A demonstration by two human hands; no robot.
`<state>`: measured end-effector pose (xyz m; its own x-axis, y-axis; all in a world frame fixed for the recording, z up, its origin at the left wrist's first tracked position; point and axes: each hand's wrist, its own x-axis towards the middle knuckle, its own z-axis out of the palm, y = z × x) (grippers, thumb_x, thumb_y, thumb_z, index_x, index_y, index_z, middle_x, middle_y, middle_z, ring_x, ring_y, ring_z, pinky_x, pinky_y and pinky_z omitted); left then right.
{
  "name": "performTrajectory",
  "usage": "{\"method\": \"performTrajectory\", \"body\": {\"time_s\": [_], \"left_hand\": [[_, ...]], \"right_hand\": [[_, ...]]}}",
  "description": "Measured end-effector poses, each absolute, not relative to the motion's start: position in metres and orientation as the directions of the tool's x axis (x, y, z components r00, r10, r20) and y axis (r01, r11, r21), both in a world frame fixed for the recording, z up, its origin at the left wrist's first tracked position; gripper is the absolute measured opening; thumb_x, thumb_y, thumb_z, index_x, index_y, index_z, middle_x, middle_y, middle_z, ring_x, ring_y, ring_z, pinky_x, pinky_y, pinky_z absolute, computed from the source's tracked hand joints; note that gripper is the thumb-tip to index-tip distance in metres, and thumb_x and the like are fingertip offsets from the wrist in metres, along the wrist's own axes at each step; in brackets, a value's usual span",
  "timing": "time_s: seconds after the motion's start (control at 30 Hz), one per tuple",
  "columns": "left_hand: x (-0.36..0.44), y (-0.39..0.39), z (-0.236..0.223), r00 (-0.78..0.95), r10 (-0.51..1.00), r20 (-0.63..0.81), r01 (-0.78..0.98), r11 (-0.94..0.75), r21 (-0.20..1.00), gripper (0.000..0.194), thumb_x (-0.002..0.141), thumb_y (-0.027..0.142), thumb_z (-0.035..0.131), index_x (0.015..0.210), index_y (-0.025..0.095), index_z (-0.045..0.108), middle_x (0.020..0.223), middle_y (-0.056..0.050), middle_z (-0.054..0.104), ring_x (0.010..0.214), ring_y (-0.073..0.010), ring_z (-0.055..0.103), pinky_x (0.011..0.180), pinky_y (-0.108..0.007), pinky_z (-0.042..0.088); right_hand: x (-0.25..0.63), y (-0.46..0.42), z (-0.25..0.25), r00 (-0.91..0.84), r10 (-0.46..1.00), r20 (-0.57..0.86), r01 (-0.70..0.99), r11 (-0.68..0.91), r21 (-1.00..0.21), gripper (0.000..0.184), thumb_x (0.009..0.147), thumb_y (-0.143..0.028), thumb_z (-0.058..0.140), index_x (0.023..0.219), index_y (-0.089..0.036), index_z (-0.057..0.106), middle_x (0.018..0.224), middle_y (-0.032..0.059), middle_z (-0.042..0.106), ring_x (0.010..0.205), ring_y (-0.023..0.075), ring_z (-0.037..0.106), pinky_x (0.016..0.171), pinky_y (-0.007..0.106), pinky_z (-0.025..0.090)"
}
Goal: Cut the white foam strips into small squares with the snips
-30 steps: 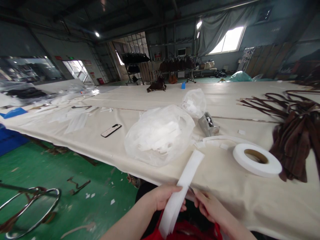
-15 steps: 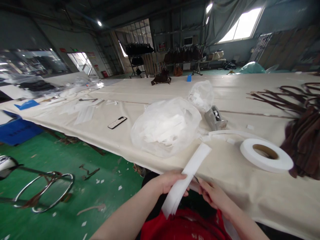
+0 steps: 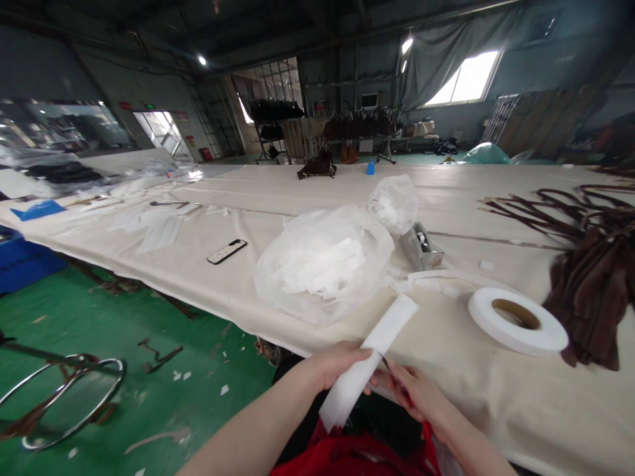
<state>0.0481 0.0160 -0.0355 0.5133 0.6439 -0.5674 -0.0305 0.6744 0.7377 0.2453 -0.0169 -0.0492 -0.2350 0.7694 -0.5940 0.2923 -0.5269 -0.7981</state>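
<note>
My left hand grips a stack of white foam-like strips near its middle, at the front edge of the cloth-covered table. My right hand is closed round a small pair of scissors with red handles, the blades touching the strip beside my left fingers. The strip's far end rests over the table edge. A white tape roll lies flat to the right, its loose tail running left across the cloth.
A clear plastic bag of white strips sits ahead, a smaller bag and a metal tool behind it. A phone lies left. Brown leather straps pile at right. Green floor with a chrome ring frame at left.
The view has shifted slightly between frames. Both hands stay on the strip, which has slid a little; the scissors remain at its edge.
</note>
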Motion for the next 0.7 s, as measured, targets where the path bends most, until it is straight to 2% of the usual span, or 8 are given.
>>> {"method": "performTrajectory", "body": {"time_s": [0.13, 0.33, 0.43, 0.57, 0.7], "left_hand": [[0.05, 0.014, -0.031, 0.469, 0.68, -0.563, -0.001, 0.638, 0.77, 0.049, 0.074, 0.045, 0.072, 0.107, 0.009, 0.063, 0.079, -0.011, 0.068, 0.066, -0.0203, 0.065, 0.054, -0.03, 0.054], [0.043, 0.013, -0.029, 0.497, 0.648, -0.577, 0.097, 0.619, 0.779, 0.053, 0.076, 0.049, 0.068, 0.111, 0.009, 0.059, 0.07, -0.01, 0.068, 0.056, -0.0183, 0.063, 0.051, -0.028, 0.051], [0.042, 0.013, -0.03, 0.52, 0.639, -0.567, 0.095, 0.616, 0.782, 0.054, 0.074, 0.051, 0.069, 0.108, 0.01, 0.06, 0.07, -0.011, 0.068, 0.059, -0.0194, 0.064, 0.049, -0.026, 0.049], [0.045, 0.014, -0.033, 0.53, 0.648, -0.547, 0.056, 0.617, 0.785, 0.064, 0.068, 0.056, 0.074, 0.109, 0.009, 0.059, 0.07, -0.012, 0.067, 0.063, -0.0222, 0.065, 0.047, -0.025, 0.048], [0.05, 0.014, -0.036, 0.464, 0.688, -0.558, 0.067, 0.601, 0.796, 0.067, 0.067, 0.062, 0.073, 0.107, 0.009, 0.062, 0.072, -0.012, 0.067, 0.066, -0.0231, 0.065, 0.048, -0.028, 0.049]], "right_hand": [[0.246, -0.015, -0.051, -0.243, 0.785, -0.57, 0.266, -0.512, -0.817, 0.064, 0.078, -0.08, 0.039, 0.064, -0.02, 0.052, 0.037, -0.0067, 0.039, 0.03, 0.0052, 0.021, 0.034, 0.021, 0.013], [0.245, -0.013, -0.047, -0.226, 0.779, -0.585, 0.26, -0.531, -0.807, 0.065, 0.076, -0.082, 0.039, 0.065, -0.019, 0.053, 0.038, -0.0071, 0.037, 0.031, 0.0049, 0.02, 0.034, 0.021, 0.013], [0.243, -0.013, -0.049, -0.247, 0.778, -0.578, 0.264, -0.52, -0.813, 0.065, 0.078, -0.081, 0.038, 0.066, -0.019, 0.053, 0.037, -0.007, 0.038, 0.03, 0.005, 0.02, 0.034, 0.021, 0.012], [0.242, -0.011, -0.056, -0.266, 0.768, -0.583, 0.26, -0.525, -0.81, 0.066, 0.077, -0.082, 0.037, 0.067, -0.019, 0.053, 0.037, -0.0072, 0.038, 0.029, 0.0053, 0.02, 0.033, 0.021, 0.012], [0.24, -0.011, -0.059, -0.264, 0.785, -0.56, 0.244, -0.508, -0.826, 0.066, 0.078, -0.083, 0.035, 0.065, -0.02, 0.052, 0.035, -0.0073, 0.037, 0.028, 0.0048, 0.018, 0.033, 0.022, 0.011]]}}
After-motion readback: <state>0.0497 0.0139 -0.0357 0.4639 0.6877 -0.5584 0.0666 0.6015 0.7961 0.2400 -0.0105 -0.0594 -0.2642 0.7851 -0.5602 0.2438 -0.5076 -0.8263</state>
